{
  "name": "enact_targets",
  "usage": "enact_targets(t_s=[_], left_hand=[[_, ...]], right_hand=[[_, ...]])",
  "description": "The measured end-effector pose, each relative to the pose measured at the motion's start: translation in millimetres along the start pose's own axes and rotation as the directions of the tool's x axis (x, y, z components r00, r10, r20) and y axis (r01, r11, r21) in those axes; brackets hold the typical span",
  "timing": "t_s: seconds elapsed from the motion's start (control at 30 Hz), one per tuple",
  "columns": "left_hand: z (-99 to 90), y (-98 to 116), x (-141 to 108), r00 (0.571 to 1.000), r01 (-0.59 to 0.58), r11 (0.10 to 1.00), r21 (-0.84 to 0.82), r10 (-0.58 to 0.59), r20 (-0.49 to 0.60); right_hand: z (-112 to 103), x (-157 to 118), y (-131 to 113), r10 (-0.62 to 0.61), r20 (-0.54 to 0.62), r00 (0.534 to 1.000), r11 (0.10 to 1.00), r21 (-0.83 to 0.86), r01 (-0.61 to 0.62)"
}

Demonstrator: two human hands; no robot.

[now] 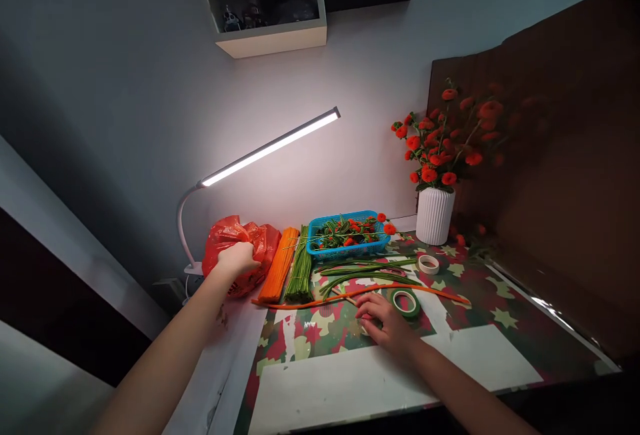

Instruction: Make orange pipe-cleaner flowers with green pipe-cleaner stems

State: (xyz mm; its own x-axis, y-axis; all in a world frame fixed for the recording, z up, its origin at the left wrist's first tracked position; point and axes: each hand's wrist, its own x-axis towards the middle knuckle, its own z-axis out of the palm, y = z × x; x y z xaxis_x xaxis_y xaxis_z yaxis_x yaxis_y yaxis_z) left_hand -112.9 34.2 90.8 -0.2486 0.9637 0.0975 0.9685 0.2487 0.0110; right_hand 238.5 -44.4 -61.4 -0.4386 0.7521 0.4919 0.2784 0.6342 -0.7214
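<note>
The left hand [239, 258] reaches to the red plastic bag [265, 242] at the far left of the table [505, 355]; its fingers are hidden against the bag, so whether they grip it I cannot tell. The right hand [384, 320] is low over the table, fingers loosely curled, by the end of a thin stick [345, 297]; whether it pinches the stick I cannot tell.

With the right hand as the clock's centre, the bag lies at ten o'clock. Nearer on that line are the bundles of orange chenille stems [280, 265] and green chenille stems [301, 268], side by side. Loose green strands [367, 276] lie at twelve, with a long orange strand [310, 304] passing in front. The green floral tape roll [418, 307] is just beside the hand at two, a white tape roll [423, 269] at half past one. At eleven, the blue basket [360, 248] holds red chenille flowers [350, 242]; at one stands a white fluted vase [435, 216] of red blooms [429, 174].
</note>
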Motion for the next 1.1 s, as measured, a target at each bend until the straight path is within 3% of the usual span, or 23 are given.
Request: enact_targets(t_s=[0.1,0.17,0.2,0.27,0.4,0.5,0.57,0.6,0.7,0.8,0.87,0.93,1.03,1.1], left_hand=[[2.7,-14,12,0.999,0.031,0.941,-0.336,-0.020,0.036],[3.4,-21,19,0.984,0.110,0.768,-0.631,-0.173,-0.039],[3.6,-24,22,0.973,0.128,0.713,-0.689,-0.226,-0.053],[4.2,-26,28,0.947,0.143,0.639,-0.756,-0.311,-0.083],[5.9,-27,35,0.900,0.139,0.581,-0.802,-0.413,-0.143],[4.8,-29,31,0.878,0.115,0.598,-0.793,-0.434,-0.200],[1.6,-29,23,0.861,0.057,0.657,-0.752,-0.413,-0.296],[-0.6,-28,16,0.831,-0.025,0.730,-0.683,-0.365,-0.420],[-5.6,-19,-13,0.670,-0.213,0.864,-0.456,-0.211,-0.712],[0.9,-2,-57,0.552,-0.405,0.868,-0.289,-0.021,-0.834],[16.1,13,-92,0.497,-0.534,0.825,-0.184,0.130,-0.858],[38.8,30,-126,0.473,-0.645,0.756,-0.116,0.274,-0.837],[76.0,60,-166,0.516,-0.764,0.626,-0.156,0.448,-0.730],[94.9,80,-180,0.528,-0.827,0.522,-0.210,0.592,-0.609]], right_hand=[[-2,1,0,-0.007,-0.006,1.000,1.000,-0.003,0.007],[-2,1,0,-0.008,-0.015,1.000,1.000,0.002,0.008],[-3,1,0,-0.009,-0.018,1.000,1.000,0.004,0.009],[-3,1,0,-0.010,-0.018,1.000,1.000,0.003,0.010],[-5,1,0,-0.008,-0.032,0.999,1.000,-0.005,0.008],[-7,0,-1,0.000,-0.067,0.998,1.000,-0.008,0.000],[-9,0,-2,0.001,-0.083,0.997,1.000,-0.007,-0.002],[-9,0,-3,-0.001,-0.090,0.996,1.000,-0.006,0.000],[-10,0,-1,-0.005,-0.108,0.994,1.000,-0.008,0.004],[-11,1,2,0.014,-0.159,0.987,1.000,-0.014,-0.016],[-14,2,5,0.026,-0.197,0.980,0.999,-0.033,-0.034],[-16,2,8,0.041,-0.204,0.978,0.994,-0.087,-0.060],[-20,2,13,0.103,-0.183,0.978,0.959,-0.241,-0.146],[-23,2,17,0.166,-0.181,0.969,0.913,-0.344,-0.220]])
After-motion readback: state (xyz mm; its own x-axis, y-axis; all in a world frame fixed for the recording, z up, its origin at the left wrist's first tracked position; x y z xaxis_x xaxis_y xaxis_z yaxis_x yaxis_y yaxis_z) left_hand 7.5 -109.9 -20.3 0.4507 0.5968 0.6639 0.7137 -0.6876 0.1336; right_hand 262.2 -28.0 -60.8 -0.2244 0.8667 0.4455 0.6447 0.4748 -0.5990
